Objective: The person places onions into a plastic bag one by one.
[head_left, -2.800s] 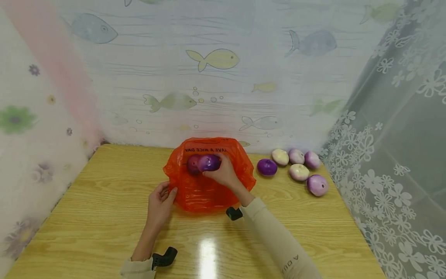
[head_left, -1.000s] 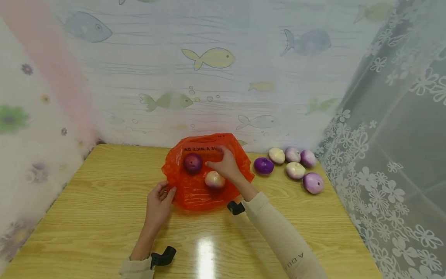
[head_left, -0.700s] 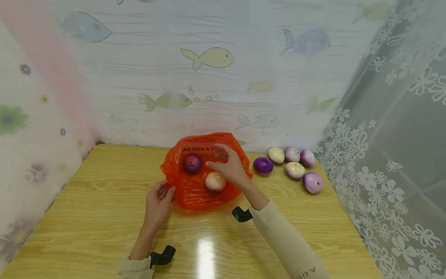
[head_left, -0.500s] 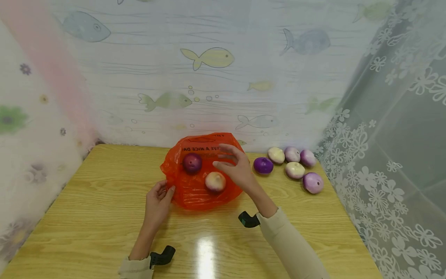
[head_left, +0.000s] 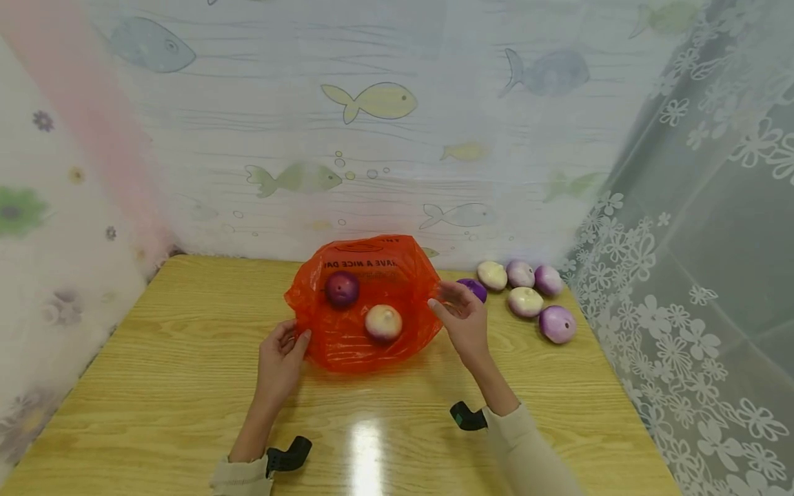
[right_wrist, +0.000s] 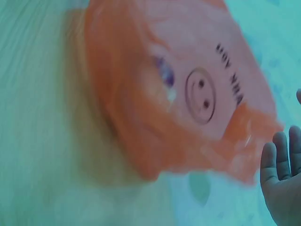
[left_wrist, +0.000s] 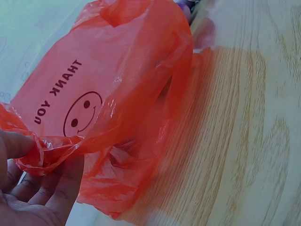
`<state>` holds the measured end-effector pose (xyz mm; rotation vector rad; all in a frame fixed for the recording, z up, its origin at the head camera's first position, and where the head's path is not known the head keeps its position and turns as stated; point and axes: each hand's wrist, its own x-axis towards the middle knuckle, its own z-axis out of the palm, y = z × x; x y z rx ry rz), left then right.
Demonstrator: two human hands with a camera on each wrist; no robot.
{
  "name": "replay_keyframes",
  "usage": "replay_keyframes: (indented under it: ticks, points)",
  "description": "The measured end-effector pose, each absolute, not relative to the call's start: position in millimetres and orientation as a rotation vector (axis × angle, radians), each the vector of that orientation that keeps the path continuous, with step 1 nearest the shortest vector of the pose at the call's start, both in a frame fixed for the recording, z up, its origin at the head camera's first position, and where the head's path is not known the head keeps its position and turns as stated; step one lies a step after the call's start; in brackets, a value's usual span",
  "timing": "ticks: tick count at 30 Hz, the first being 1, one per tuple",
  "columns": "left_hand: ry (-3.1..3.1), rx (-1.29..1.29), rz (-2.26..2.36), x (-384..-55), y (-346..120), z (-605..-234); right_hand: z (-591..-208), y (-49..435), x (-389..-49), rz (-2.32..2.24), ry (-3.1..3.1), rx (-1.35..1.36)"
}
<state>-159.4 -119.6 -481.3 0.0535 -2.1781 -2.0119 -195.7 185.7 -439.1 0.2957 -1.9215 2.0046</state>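
Hands (head_left: 279,358) (head_left: 466,322) flanking bag (head_left: 341,356), widest sideways, mouth nearward

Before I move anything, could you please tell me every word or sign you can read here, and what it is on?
"THANK YOU": mirror-reversed, on the red bag, beside a smiley face, in the left wrist view.
"HAVE A NICE DA": mirror-reversed, on the bag in the head view; a further letter isn't clear.
Fine print below that: too small.
Right wrist view: wording blurred.
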Motion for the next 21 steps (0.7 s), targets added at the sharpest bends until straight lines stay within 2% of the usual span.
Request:
replay_keyframes:
  ticks: [10,16,21]
  points:
    - [-2.163,0.045,-2.008,-160,-119,-482,-476,221,-194,1.97,-1.91,-0.008]
    - [-2.164,0.045,-2.01,-160,-119,-482,-498,246,-208,1.885,-1.977,-0.229]
    - [-2.173,0.048,-2.006,-159,-120,-482,-500,258,-218,1.815,-2.102,-0.408]
